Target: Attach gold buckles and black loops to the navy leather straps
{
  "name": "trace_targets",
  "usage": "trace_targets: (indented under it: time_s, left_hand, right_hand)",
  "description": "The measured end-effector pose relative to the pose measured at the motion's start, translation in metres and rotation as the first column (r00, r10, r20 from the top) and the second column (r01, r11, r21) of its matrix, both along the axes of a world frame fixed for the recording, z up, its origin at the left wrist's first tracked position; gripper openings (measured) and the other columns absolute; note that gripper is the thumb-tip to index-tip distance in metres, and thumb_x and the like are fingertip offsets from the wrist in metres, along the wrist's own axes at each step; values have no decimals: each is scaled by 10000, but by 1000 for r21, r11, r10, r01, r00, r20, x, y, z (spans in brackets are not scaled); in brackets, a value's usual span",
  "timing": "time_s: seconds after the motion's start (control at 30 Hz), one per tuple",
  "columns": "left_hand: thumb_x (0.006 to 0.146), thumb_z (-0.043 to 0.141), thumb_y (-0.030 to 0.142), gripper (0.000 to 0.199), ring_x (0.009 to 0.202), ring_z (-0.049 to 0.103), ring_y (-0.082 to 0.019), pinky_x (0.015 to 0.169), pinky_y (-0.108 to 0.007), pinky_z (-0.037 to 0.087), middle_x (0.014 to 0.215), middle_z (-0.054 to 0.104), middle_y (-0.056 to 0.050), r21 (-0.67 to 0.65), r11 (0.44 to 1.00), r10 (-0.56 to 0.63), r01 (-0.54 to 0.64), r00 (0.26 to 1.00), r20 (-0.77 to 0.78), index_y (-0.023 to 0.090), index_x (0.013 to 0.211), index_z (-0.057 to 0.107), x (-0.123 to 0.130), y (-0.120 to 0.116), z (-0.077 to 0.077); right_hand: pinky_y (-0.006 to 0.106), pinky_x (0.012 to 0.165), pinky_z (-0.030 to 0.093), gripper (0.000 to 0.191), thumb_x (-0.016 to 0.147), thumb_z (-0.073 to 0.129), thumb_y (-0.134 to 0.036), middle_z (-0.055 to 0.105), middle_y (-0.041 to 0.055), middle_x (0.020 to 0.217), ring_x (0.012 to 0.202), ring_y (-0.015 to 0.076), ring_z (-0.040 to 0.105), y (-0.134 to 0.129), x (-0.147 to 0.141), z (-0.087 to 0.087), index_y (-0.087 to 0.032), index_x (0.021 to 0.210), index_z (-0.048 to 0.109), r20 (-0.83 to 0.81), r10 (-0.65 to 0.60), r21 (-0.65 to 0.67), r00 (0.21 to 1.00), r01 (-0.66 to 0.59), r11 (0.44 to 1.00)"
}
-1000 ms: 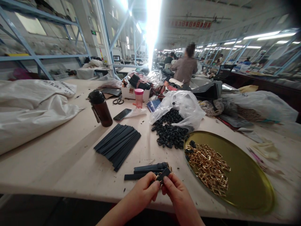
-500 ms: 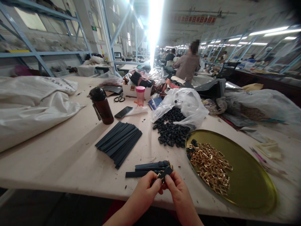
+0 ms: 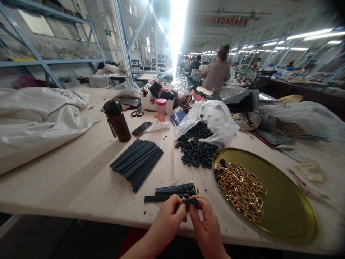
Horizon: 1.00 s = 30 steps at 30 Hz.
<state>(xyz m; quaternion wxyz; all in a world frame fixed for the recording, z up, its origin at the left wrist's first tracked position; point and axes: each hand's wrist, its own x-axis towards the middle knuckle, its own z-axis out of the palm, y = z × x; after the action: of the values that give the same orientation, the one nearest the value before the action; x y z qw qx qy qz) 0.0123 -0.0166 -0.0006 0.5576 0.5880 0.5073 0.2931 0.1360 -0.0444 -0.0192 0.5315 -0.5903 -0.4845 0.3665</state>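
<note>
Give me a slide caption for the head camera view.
Left hand and right hand hold a dark strap beside a gold-coloured tray of metal buckles.

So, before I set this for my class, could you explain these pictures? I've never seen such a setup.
There is no machine here, just a person's two bare hands. All the pictures come from one camera worn on that person's head, looking forward and down. The left hand and right hand together hold a dark strap piece, partly hidden by them. Just beyond lie more dark straps. Also on the table are a fan of dark strips, a heap of small dark loops by a plastic bag, a tray bearing gold-coloured metal frames, a bottle and a phone.
</note>
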Motion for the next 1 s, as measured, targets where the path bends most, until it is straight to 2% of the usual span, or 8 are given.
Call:
trace_targets:
  time_s: [0.1,0.3,0.43,0.53,0.63,0.7,0.8,1.0]
  left_hand:
    - [797,443,289,177,566,434,-108,547,-210,332,583,484,39,13,1000,-19,20,999,-49,177,661,457,-2,-2,5]
    - [747,533,396,273,465,405,-85,460,-198,310,523,485,53,-53,989,-136,135,991,-11,180,628,417,-8,14,2]
    - [731,553,346,235,500,480,-104,461,-200,378,594,525,49,-94,987,-106,129,971,214,182,851,436,-9,26,-4]
    - [773,504,320,273,527,484,-93,509,-203,394,663,548,29,-25,986,-154,163,965,210,168,998,476,-9,28,-4]
    - [803,447,345,252,467,433,-77,464,-191,358,609,523,32,-27,989,-141,146,982,128,144,936,520,-6,29,-7]
    - [802,433,358,259,436,408,-73,426,-183,333,573,509,42,-50,993,-101,106,990,100,144,929,507,-4,30,-10]
    - [798,425,366,252,417,389,-68,401,-173,314,559,507,50,-68,993,-89,94,993,83,150,910,493,-5,31,-12]
    - [780,419,377,230,372,360,-61,364,-168,278,499,472,65,-70,997,-44,45,999,10,157,818,472,-12,33,-7]
  right_hand:
    - [295,648,436,196,714,616,-399,619,37,714,687,197,547,4,5,1,-203,725,614,-1,44,-75,999,-44,996]
    - [312,700,453,297,674,654,-440,659,36,781,751,204,582,16,7,8,-178,808,622,-390,243,-125,888,-312,942]
    - [272,611,442,326,778,514,-483,626,16,695,643,157,563,34,23,12,-175,795,620,-242,425,-156,872,-467,870]
    - [257,557,427,427,856,337,-476,594,13,627,581,147,551,68,48,9,-168,730,605,293,330,-236,897,-267,934]
    - [296,660,407,199,817,440,-312,583,45,721,716,193,549,110,66,-1,-166,772,569,500,133,-159,856,-59,985]
    - [325,729,382,80,751,491,-171,581,80,803,795,222,546,131,68,-9,-159,787,562,564,65,-129,823,9,992]
    - [341,767,365,156,679,495,-54,579,102,829,825,243,558,143,65,-18,-153,778,562,610,30,-113,792,49,992]
    - [345,810,387,159,724,457,-100,600,103,886,875,227,560,126,69,-13,-155,828,564,563,56,-100,825,0,995]
